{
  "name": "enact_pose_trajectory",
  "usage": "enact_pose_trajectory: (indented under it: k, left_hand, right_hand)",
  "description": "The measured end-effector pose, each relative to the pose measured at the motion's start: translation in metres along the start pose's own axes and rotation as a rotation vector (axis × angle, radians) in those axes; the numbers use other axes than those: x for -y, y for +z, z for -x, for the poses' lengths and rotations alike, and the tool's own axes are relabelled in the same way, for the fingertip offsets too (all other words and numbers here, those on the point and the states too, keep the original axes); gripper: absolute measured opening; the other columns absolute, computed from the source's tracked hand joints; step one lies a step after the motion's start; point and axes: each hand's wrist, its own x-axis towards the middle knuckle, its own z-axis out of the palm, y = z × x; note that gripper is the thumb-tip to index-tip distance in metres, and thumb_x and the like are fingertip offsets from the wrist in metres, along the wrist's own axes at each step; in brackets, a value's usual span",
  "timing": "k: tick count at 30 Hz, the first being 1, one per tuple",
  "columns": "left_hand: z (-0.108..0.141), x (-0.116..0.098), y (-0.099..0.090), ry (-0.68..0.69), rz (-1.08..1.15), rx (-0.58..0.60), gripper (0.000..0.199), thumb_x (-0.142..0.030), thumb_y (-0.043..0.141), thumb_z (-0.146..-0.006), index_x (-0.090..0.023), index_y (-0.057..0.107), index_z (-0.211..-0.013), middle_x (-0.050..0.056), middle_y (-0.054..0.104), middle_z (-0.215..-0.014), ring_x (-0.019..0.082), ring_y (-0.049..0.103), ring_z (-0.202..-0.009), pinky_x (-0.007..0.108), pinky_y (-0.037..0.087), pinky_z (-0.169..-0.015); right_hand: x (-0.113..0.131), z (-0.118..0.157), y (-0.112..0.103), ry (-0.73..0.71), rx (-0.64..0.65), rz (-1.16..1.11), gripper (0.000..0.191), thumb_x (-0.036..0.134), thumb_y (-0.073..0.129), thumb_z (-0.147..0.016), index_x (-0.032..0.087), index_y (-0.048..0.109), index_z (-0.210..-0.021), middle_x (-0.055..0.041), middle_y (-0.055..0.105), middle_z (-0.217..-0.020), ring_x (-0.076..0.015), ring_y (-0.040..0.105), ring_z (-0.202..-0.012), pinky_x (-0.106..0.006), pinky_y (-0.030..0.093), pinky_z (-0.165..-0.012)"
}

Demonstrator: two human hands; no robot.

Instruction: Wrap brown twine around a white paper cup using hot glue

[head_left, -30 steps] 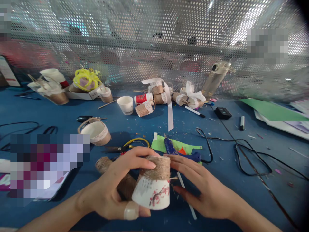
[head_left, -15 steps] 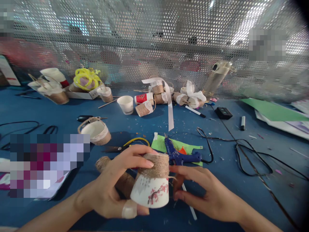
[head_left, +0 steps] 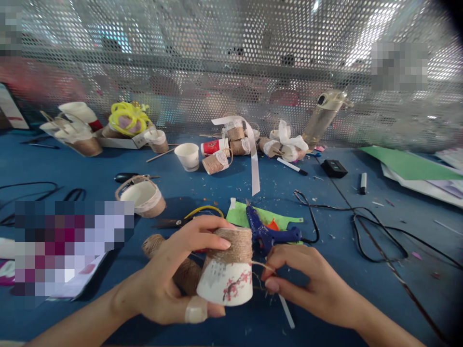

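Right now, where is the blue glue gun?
In the head view, the blue glue gun lies partly on the light green sheet, just beyond the right hand.

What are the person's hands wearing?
The left hand has a pale, smooth wrap, like a bandage, around its thumb. The right hand has nothing on it that I can see. No gloves, watches or sleeves show.
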Motion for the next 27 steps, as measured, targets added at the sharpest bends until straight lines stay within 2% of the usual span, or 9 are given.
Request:
enact_pose_trajectory:
  k: [9, 17, 27]
  left_hand:
    - [-0.0013, -0.0017, -0.0032, 0.021, -0.120, 0.056, 0.071, -0.034, 0.081, -0.073, -0.027, 0.047, -0.135, 0.017, 0.053, -0.138, 0.037, 0.055, -0.127, 0.051, 0.051, -0.102]
    - [-0.0006, -0.0009, -0.0007, 0.054, -0.196, 0.065, 0.068, -0.042, 0.080, -0.075, -0.025, 0.050, -0.133, 0.017, 0.052, -0.138, 0.036, 0.056, -0.127, 0.049, 0.053, -0.100]
    - [-0.0074, -0.0071, -0.0003, 0.067, -0.264, 0.120, 0.064, -0.048, 0.077, -0.078, -0.024, 0.049, -0.130, 0.017, 0.054, -0.134, 0.032, 0.059, -0.122, 0.045, 0.054, -0.100]
  right_hand:
    - [0.0005, -0.0032, -0.0007, 0.013, -0.026, 0.008, 0.017, 0.026, 0.057, -0.100, 0.020, 0.063, -0.084, 0.0020, 0.067, -0.075, -0.0096, 0.061, -0.069, -0.022, 0.047, -0.067]
    - [-0.0033, -0.0035, -0.0002, 0.061, -0.095, 0.047, 0.014, 0.024, 0.057, -0.099, 0.021, 0.063, -0.087, 0.0018, 0.067, -0.078, -0.0097, 0.061, -0.070, -0.021, 0.048, -0.066]
    - [-0.0016, -0.0014, -0.0002, 0.036, -0.072, 0.057, 0.008, 0.021, 0.059, -0.098, 0.021, 0.062, -0.090, 0.0028, 0.066, -0.079, -0.0084, 0.059, -0.070, -0.019, 0.047, -0.067]
